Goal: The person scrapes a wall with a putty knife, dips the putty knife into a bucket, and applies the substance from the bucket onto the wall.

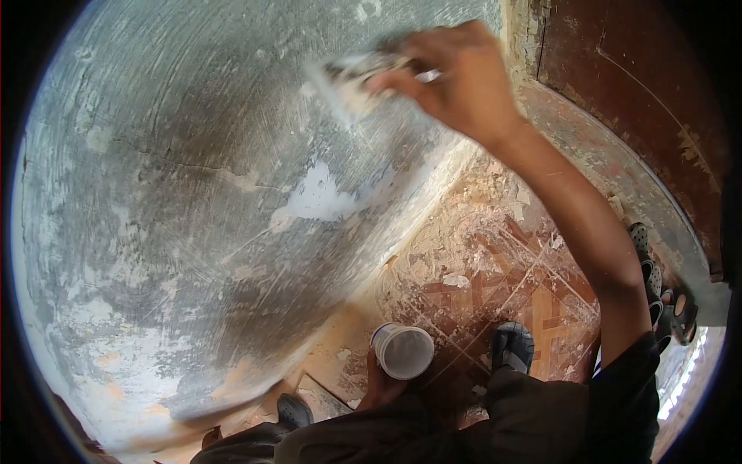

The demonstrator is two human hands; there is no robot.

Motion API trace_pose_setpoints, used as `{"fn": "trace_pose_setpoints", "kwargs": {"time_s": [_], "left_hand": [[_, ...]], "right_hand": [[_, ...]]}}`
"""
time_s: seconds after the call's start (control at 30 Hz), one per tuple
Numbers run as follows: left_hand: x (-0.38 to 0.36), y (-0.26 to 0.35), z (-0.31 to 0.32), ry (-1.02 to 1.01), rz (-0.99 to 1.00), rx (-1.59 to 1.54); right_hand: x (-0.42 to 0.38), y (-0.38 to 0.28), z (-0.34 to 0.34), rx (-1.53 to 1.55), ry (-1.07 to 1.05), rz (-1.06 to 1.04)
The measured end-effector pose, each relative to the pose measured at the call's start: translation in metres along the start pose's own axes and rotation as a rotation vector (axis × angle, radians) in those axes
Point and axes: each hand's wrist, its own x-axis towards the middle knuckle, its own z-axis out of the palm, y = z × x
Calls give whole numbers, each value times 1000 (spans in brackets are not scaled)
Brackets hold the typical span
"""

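My right hand (468, 81) is raised against the upper part of the wall (193, 193), its fingers closed round a putty knife (344, 89). Motion smears the broad blade, which overlaps the wall surface in this view. Below it, a bright white patch (321, 193) shows on the scraped grey plaster. Low down near my knees, my left hand (376, 385) grips the side of a white plastic tub (406, 352). The tub's mouth faces up at me, and its inner walls look pale. Most of that hand is hidden by the tub and my trousers.
Flakes and dust cover the patterned floor tiles (510, 267) along the wall's foot. My shoes (512, 346) stand by the tub. A brown door (641, 93) is at the upper right, with several sandals (680, 317) on the floor at the far right.
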Motion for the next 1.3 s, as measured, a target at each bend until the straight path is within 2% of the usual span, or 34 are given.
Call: {"fn": "trace_pose_setpoints", "kwargs": {"time_s": [0.13, 0.2, 0.23, 0.27, 0.3, 0.33, 0.37, 0.43, 0.53, 0.7, 0.77, 0.93, 1.0, 1.1, 1.2, 1.3], "left_hand": [[-9, -1, 5, 14, 40, 16], [-8, 1, 6, 34, 26, 5], [-5, 0, -4, -23, 23, 32], [1, 0, -21, -81, 18, 62], [4, 0, -30, -139, 11, 92], [0, -1, -25, -153, 70, 279], [-7, -2, -16, -164, 130, 465], [-6, -1, -15, -144, 141, 484], [2, -1, -30, -89, 48, 127], [3, -2, -32, -126, -15, 85], [3, -3, -8, -68, -17, 68], [-2, -1, -6, -45, 19, 65], [2, -1, -22, -51, 49, 146], [-9, 6, -6, -104, 80, 149], [-16, 6, 18, -45, 81, 34], [-11, 1, 7, -42, 68, 59]], "right_hand": [[-27, 10, -23, 3, -3, 25], [-53, -9, -4, 56, -84, -70], [-68, -25, 8, 157, -125, -80], [-79, -43, 12, -22, -310, -231], [-99, -48, 34, 15, -239, -323], [-106, -55, 43, 27, -312, -385], [-106, -61, 53, 33, -266, -379], [-88, -70, 61, 49, -244, -349], [-57, -79, 51, 56, -278, -277], [-32, -84, 29, -3, -218, -168], [-18, -81, 24, -17, -211, -119], [-9, -48, -12, -100, 32, -53], [-27, -39, -32, -219, -43, 57], [-68, -42, -25, -199, -289, 115], [-87, -66, -7, -21, -370, 47], [-87, -85, 14, 36, -338, -77]]}}
